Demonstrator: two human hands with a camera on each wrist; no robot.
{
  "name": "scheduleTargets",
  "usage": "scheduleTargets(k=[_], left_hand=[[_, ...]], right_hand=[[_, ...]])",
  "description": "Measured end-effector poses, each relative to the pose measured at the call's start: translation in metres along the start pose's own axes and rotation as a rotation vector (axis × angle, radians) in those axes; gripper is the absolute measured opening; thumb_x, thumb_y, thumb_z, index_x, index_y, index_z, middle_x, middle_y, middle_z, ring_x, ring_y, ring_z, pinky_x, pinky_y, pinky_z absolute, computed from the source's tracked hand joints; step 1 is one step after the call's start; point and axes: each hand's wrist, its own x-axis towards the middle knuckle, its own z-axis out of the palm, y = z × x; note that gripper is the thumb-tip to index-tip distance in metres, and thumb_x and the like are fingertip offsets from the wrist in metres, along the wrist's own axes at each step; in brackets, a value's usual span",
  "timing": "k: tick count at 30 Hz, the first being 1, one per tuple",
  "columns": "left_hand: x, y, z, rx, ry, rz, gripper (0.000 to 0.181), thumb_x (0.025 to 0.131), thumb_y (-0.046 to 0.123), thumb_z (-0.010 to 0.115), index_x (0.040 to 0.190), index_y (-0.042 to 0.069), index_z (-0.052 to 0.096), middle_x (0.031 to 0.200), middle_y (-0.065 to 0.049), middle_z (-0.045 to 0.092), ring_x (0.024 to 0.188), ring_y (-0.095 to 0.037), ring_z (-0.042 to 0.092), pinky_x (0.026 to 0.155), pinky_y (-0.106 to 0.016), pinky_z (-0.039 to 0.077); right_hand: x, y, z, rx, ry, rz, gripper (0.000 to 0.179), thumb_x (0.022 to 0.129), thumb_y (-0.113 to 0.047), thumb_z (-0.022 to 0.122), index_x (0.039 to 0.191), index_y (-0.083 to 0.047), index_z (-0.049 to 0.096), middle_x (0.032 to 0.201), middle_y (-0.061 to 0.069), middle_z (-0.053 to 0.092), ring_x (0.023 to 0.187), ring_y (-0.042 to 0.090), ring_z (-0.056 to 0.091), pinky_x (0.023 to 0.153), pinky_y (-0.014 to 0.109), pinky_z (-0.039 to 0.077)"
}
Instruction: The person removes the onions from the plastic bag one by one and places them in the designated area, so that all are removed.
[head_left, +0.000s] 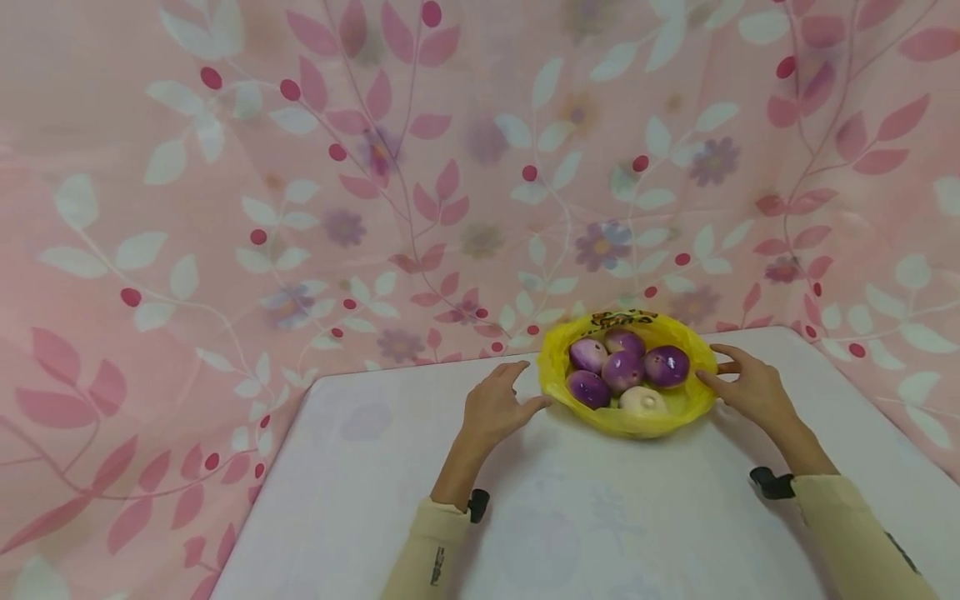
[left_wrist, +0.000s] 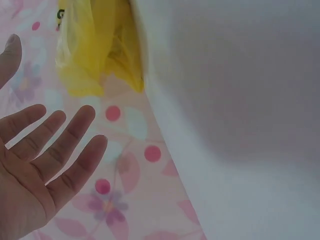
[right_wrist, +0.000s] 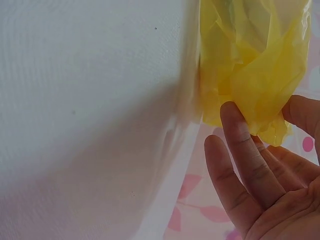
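Note:
A yellow plastic bag (head_left: 558,398), its mouth spread wide and round, stands near the table's back edge. Inside lie several glossy purple round eggplants (head_left: 622,372) and a cream-white round vegetable (head_left: 643,402). Left of the bag is my left hand (head_left: 495,404), fingers spread and relaxed, thumb tip close to the rim; the left wrist view shows a gap between these fingers and the yellow plastic. My right hand (head_left: 753,387) is at the bag's right side, thumb at the rim. In the right wrist view its loosely bent fingers (right_wrist: 252,160) lie along the crumpled plastic.
A white table (head_left: 570,517) bears the bag, and its back edge runs just behind it. Pink floral cloth (head_left: 450,183) hangs behind and to the sides. Each wrist carries a small black device (head_left: 771,483) at the cuff of a beige sleeve.

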Motion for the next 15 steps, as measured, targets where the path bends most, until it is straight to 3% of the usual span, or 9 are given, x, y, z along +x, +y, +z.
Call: scheduleTargets(k=[3,10,15], left_hand=[[0.005,0.012,0.003,-0.006,0.004,0.018,0.074,0.081,0.067,0.067,0.138,0.02,0.058,0.132,-0.003,0.061,0.085,-0.015,0.066,0.073,-0.036,0.054],[0.013,0.035,0.013,0.002,-0.033,0.026,0.072,0.082,0.067,0.065,0.136,0.02,0.058,0.132,-0.004,0.061,0.112,-0.025,0.062,0.086,-0.043,0.053],[0.016,0.046,0.022,-0.01,-0.042,0.036,0.068,0.084,0.066,0.064,0.133,0.02,0.059,0.127,-0.001,0.063,0.11,-0.021,0.062,0.086,-0.04,0.052]], right_hand=[[0.0,-0.001,0.0,0.005,-0.005,0.01,0.076,0.095,-0.049,0.06,0.147,0.001,0.036,0.124,0.039,0.052,0.073,0.026,0.068,0.063,0.04,0.058],[0.0,0.0,0.001,0.008,-0.007,0.014,0.075,0.096,-0.047,0.061,0.147,0.001,0.036,0.124,0.039,0.052,0.072,0.025,0.067,0.061,0.039,0.058],[0.0,0.0,0.001,0.01,-0.013,0.008,0.075,0.095,-0.047,0.061,0.147,0.001,0.035,0.124,0.039,0.052,0.072,0.026,0.067,0.061,0.039,0.058]])
